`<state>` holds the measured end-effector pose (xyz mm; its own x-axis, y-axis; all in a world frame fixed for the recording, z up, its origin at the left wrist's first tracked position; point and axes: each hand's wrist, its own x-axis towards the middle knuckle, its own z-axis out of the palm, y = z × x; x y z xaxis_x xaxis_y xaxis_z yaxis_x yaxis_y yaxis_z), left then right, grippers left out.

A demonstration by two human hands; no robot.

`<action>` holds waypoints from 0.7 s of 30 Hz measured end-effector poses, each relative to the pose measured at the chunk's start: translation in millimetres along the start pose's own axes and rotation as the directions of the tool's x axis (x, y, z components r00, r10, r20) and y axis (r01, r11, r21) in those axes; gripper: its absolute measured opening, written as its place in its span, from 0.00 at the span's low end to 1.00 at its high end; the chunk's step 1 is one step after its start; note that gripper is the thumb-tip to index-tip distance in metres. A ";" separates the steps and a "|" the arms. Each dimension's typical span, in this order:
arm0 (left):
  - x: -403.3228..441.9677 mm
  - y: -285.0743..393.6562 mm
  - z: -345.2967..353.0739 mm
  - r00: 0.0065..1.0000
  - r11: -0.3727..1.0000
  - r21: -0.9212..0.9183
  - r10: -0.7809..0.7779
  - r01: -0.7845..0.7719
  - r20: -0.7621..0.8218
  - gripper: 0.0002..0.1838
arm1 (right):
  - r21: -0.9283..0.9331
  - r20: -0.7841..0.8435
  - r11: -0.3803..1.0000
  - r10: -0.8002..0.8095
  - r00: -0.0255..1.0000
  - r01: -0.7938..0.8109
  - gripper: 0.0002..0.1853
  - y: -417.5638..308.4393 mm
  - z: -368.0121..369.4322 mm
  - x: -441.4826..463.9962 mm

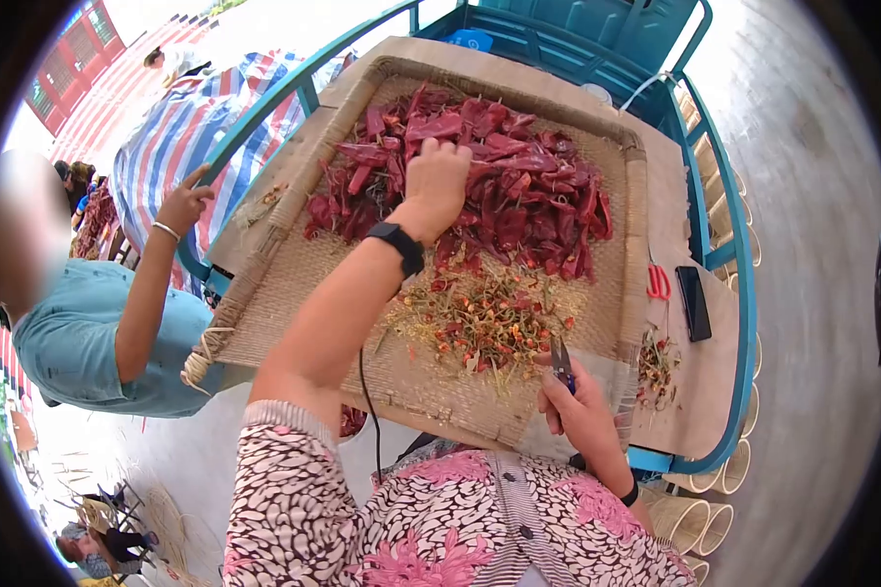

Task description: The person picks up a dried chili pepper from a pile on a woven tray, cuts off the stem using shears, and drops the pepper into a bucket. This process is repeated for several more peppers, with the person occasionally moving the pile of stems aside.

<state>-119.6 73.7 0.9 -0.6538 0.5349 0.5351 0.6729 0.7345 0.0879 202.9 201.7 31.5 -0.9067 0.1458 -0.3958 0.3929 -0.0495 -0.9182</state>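
My left hand (439,186) is in the pile of dried red chili peppers (519,186), fingers bent down around a chili; the fingertips are partly hidden. In my right hand (587,416), near the front right of the woven tray (284,293), is a pair of small snips (563,364) with dark blue handles, blades pointing away from me. Just beyond the blades lies a heap of cut chili stems and caps (489,318), between the chilies and the tray's front edge.
The tray rests on a blue metal cart (744,342). Red-handled scissors (659,283), a black phone (693,303) and a small pile of stems (658,370) lie to its right. A person in a teal shirt (117,333) stands at the left, one hand (184,205) by the cart rail.
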 end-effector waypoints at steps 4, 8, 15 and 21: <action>-25.4 6.6 -52.8 0.960 0.813 -0.516 -0.187 0.270 0.209 0.17 | -0.045 0.014 0.999 -0.024 1.000 0.025 0.17 -1.2 5.9 1.6; -68.1 24.5 -102.2 0.757 -0.091 -0.767 -0.126 0.635 0.642 0.10 | -0.098 0.025 0.980 -0.171 0.985 0.173 0.17 -9.0 23.2 4.2; -147.6 41.7 -119.3 0.706 -0.707 -0.492 0.014 0.507 0.708 0.06 | -0.437 -0.014 0.795 -0.474 0.881 0.421 0.19 -13.3 53.2 -1.0; -184.6 54.1 -120.7 0.681 -0.856 -0.321 0.048 0.406 0.731 0.05 | -0.533 -0.014 0.684 -0.596 0.803 0.498 0.18 -20.8 67.6 -9.1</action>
<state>79.3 -35.7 8.3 -0.6655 0.7050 -0.2452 -0.7298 -0.5456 0.4120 192.5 134.6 53.4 -0.9599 0.1609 0.2296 -0.1010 0.5657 -0.8184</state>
